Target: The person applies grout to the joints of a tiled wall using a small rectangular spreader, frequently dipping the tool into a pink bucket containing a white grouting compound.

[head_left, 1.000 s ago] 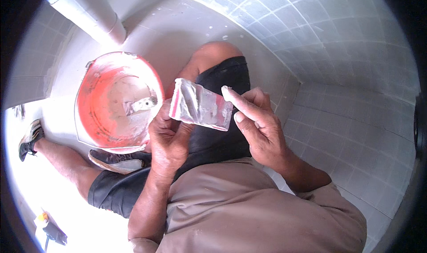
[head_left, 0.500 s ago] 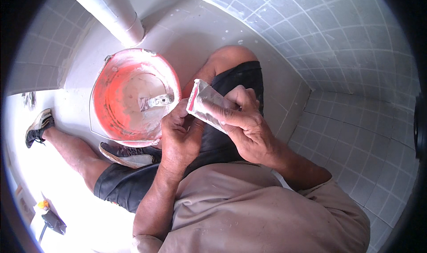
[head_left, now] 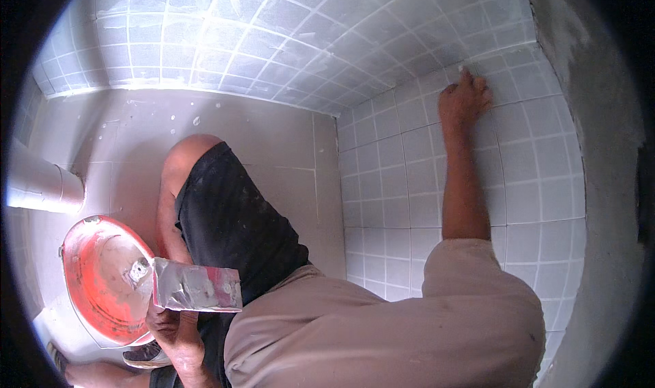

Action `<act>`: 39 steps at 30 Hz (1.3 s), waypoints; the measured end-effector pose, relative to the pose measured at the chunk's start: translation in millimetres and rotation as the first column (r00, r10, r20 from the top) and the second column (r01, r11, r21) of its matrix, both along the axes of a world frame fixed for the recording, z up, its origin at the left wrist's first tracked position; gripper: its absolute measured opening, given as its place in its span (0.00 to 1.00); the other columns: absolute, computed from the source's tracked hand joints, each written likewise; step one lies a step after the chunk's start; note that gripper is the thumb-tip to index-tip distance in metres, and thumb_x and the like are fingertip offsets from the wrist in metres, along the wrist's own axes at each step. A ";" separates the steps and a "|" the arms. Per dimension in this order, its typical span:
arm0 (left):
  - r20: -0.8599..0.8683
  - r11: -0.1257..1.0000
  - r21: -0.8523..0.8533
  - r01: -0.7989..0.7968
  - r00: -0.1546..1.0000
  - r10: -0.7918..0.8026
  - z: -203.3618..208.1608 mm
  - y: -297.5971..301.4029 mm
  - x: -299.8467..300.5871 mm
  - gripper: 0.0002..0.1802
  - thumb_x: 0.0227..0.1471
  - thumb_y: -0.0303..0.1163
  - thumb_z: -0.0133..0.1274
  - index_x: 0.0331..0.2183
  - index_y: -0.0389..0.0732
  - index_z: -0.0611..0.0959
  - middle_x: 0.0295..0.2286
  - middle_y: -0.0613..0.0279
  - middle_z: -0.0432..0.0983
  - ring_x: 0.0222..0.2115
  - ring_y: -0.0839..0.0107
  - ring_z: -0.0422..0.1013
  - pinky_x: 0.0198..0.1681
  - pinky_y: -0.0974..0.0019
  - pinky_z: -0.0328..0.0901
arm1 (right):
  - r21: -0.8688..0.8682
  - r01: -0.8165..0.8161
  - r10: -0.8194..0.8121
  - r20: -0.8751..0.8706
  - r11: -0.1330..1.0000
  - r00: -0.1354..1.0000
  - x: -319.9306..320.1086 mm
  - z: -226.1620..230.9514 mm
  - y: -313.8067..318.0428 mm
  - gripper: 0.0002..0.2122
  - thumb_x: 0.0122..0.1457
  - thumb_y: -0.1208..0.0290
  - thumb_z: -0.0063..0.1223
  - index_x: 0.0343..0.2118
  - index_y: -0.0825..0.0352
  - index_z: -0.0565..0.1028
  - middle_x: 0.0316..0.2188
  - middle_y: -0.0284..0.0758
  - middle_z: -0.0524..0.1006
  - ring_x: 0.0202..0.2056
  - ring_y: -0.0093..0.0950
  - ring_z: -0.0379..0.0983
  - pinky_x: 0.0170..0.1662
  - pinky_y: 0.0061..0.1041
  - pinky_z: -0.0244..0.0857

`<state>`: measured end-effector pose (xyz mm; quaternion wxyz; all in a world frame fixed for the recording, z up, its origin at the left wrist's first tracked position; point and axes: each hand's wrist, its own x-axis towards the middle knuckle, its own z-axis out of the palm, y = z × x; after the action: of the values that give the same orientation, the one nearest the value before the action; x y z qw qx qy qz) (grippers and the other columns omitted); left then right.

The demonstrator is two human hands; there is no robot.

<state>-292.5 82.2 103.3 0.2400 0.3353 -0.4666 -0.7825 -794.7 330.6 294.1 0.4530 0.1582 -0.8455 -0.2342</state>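
Note:
My left hand is closed at the lower edge of a flat rectangular piece, grey and white with reddish-pink patches and smeared with pale paste. Its exact kind is unclear. The piece is beside the red bucket, which has pale paste inside and a paste-coated tool lying in it. Far to the right, my outstretched right arm brings my right hand to the grey tiled wall. One finger reaches to the joint where two tiled walls meet; the others are partly bent, and nothing shows in them.
A thick white pipe rises from the grey floor behind the bucket. Another tiled wall, streaked with pale residue, runs along the far side. Bare grey plaster borders the tiles at the right. My bent knee is between bucket and wall.
The view has swung right. My right hand has let go of the rectangular piece and reached out to the wall joint. My left hand now holds the piece alone.

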 end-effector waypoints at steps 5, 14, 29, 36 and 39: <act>-0.011 0.994 0.041 -0.100 0.995 0.100 5.3 -4.3 10.8 0.16 0.49 0.21 0.61 0.42 0.32 0.79 0.35 0.64 0.78 0.36 0.75 0.72 0.45 0.70 0.65 | 0.199 0.137 -0.116 -0.112 0.970 0.987 -12.2 34.2 -4.4 0.19 0.54 0.67 0.49 0.49 0.67 0.73 0.49 0.41 0.70 0.49 0.43 0.64 0.51 0.49 0.55; -0.012 0.996 -0.023 -0.092 0.996 0.092 -3.8 -0.3 15.7 0.15 0.49 0.21 0.62 0.40 0.33 0.79 0.35 0.64 0.79 0.36 0.75 0.72 0.44 0.69 0.65 | 0.328 0.042 -0.032 -0.034 0.944 0.999 -35.8 -16.2 0.0 0.17 0.55 0.67 0.48 0.46 0.67 0.75 0.45 0.41 0.72 0.48 0.42 0.65 0.52 0.50 0.55; -0.021 0.987 -0.109 -0.116 0.993 0.115 -0.3 3.8 19.3 0.17 0.51 0.23 0.60 0.44 0.34 0.77 0.38 0.61 0.78 0.37 0.73 0.73 0.43 0.69 0.67 | 0.263 0.106 -0.151 0.158 0.959 0.976 -50.0 -45.2 -9.6 0.14 0.55 0.65 0.49 0.38 0.67 0.79 0.47 0.40 0.72 0.50 0.43 0.64 0.51 0.50 0.55; -0.008 0.991 -0.062 -0.117 0.993 0.117 -6.6 1.7 27.5 0.18 0.49 0.21 0.60 0.44 0.34 0.77 0.38 0.61 0.78 0.38 0.72 0.73 0.45 0.68 0.66 | 0.412 0.121 -0.208 0.174 0.903 0.963 -35.4 -59.5 -16.2 0.15 0.55 0.66 0.50 0.43 0.67 0.78 0.48 0.41 0.72 0.51 0.41 0.64 0.51 0.50 0.55; -0.058 0.988 -0.072 -0.140 0.989 0.136 -2.6 4.1 20.1 0.18 0.50 0.22 0.60 0.45 0.35 0.77 0.38 0.61 0.78 0.38 0.72 0.73 0.44 0.68 0.66 | 0.255 0.090 -0.116 0.090 0.963 0.989 -47.4 -38.1 -7.9 0.16 0.56 0.66 0.49 0.45 0.68 0.76 0.48 0.41 0.71 0.49 0.41 0.66 0.50 0.49 0.56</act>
<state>-272.3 86.3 100.7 0.3182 0.3368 -0.4650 -0.7544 -842.1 322.6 256.0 0.3720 0.1818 -0.8387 -0.3536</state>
